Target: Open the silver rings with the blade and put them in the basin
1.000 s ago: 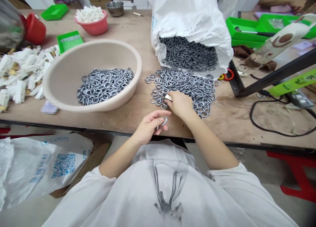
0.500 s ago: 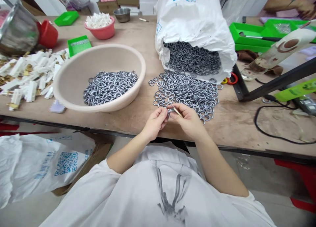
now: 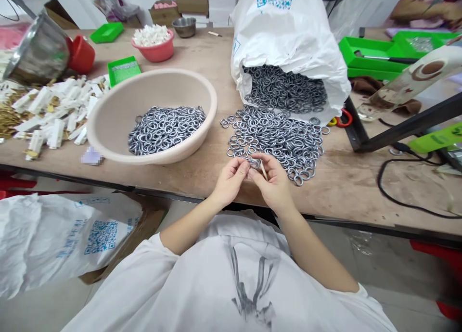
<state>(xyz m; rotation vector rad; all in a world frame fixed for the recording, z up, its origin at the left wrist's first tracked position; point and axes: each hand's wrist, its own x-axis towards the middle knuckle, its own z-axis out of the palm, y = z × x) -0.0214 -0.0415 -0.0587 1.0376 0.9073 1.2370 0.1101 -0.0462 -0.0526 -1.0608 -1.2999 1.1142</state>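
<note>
Close together at the near side of the ring pile, my two hands meet over a grey metal ring (image 3: 254, 164). My left hand (image 3: 231, 180) pinches the ring between thumb and forefinger. In my right hand (image 3: 274, 185) is a thin pale stick (image 3: 263, 170), its tip beside the ring; the right fingertips also reach the ring. Just beyond the hands lies a loose pile of grey rings (image 3: 277, 134), spilling from a white sack (image 3: 285, 33). Left of them stands a wide beige basin (image 3: 151, 84), partly filled with similar rings (image 3: 168, 130).
White pieces with brass-coloured parts (image 3: 56, 132) cover the table's left side by a tilted steel bowl (image 3: 36, 53). A red bowl (image 3: 155, 52) and green trays (image 3: 124, 77) stand behind. To the right are a black metal frame (image 3: 407, 120) and a cable (image 3: 382, 178). Another person's arm (image 3: 415, 9) shows far right.
The view has shifted slightly, so the table things appear further right. My hands stay together at the ring, and the stick now points more upright.
</note>
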